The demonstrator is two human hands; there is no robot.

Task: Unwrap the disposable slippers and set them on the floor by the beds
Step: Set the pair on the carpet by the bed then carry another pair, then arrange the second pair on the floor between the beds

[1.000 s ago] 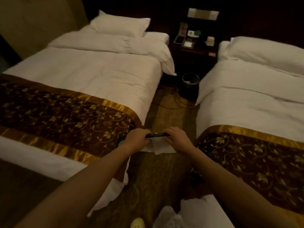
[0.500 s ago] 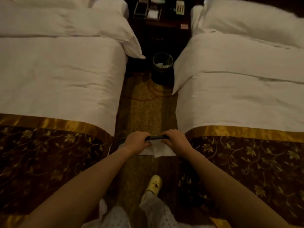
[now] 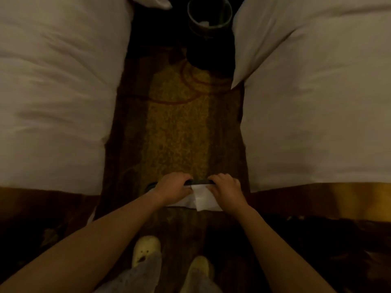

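Both my hands hold one flat packet of slippers [image 3: 200, 182] with a dark upper edge in front of me, over the carpet aisle between the two beds. My left hand [image 3: 172, 188] grips its left end and my right hand [image 3: 225, 188] grips its right end. A white wrapper [image 3: 202, 199] hangs down from the packet between and below my hands. The slippers themselves are mostly hidden by my fingers and the white sheet.
A white-covered bed [image 3: 55, 98] lies on the left and another bed [image 3: 317, 106] on the right, each with a dark runner near me. A dark waste bin [image 3: 208, 15] stands at the aisle's far end. My feet in pale clogs [image 3: 146, 249] stand on the patterned carpet [image 3: 175, 127].
The view has tilted down and moved forward into the aisle between the beds; the nightstand has left the frame. My hands keep the same grip on the packet.
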